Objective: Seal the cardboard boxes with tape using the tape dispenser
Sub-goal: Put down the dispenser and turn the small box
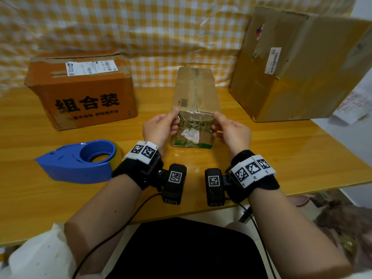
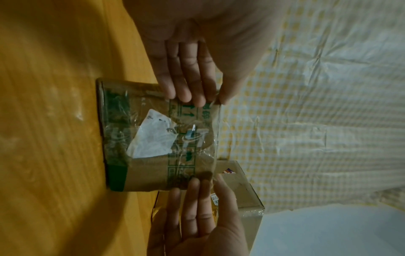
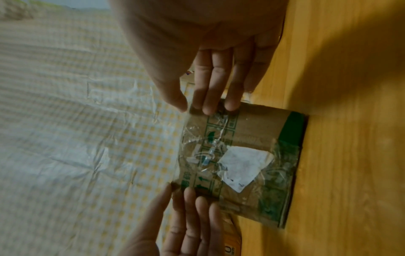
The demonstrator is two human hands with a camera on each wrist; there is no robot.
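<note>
A small brown cardboard box [image 1: 194,93] with green print, a torn white label and wrinkled clear tape stands mid-table, also seen in the left wrist view [image 2: 151,173] and the right wrist view [image 3: 254,126]. My left hand [image 1: 171,123] [image 2: 190,83] presses straight fingers on the near face at its top left corner, thumb over the top edge. My right hand [image 1: 219,125] [image 3: 210,90] does the same at the top right corner. The blue tape dispenser [image 1: 80,164] lies on the table to the left of my left wrist, untouched.
An orange cardboard box [image 1: 84,93] with black characters sits at the back left. A large brown box [image 1: 298,67] leans at the back right. A yellow checked cloth [image 1: 161,37] hangs behind the wooden table [image 1: 281,158]. My lap is at the table's near edge.
</note>
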